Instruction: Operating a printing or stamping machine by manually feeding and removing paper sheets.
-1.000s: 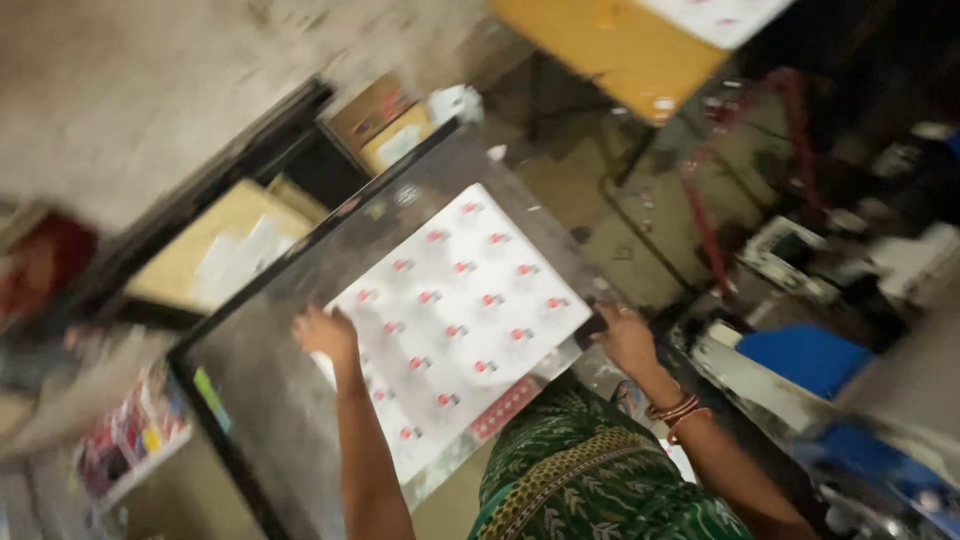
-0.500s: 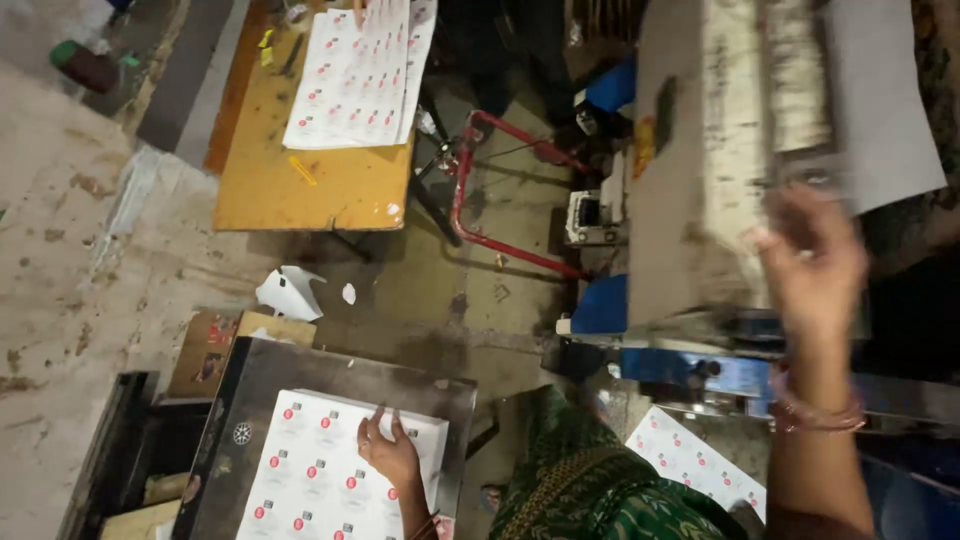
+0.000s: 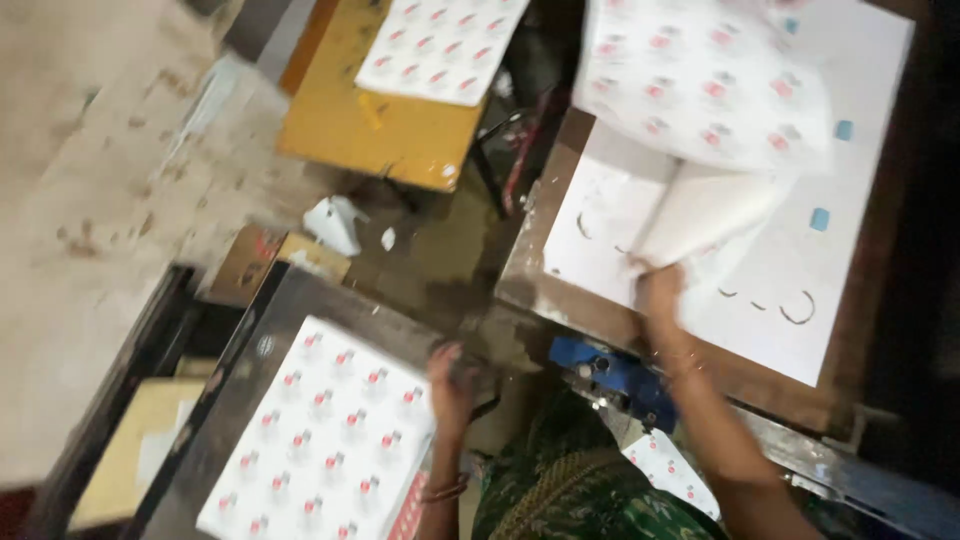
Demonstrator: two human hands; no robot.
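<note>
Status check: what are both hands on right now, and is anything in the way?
Left hand rests at edge of printed sheet stack. Right hand grips curled printed sheet over white board. Nothing blocking either.

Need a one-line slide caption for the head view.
Right hand lifts a white printed sheet; left hand rests by stacked red-dotted sheets.

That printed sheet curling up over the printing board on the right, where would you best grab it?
Probably by its near lower corner, coming from the person's side, where the right hand already pinches it. The printed sheet has lifted and curled off the white base sheet there, so fingers can slip under that loose edge; the far end is blurred.
</note>
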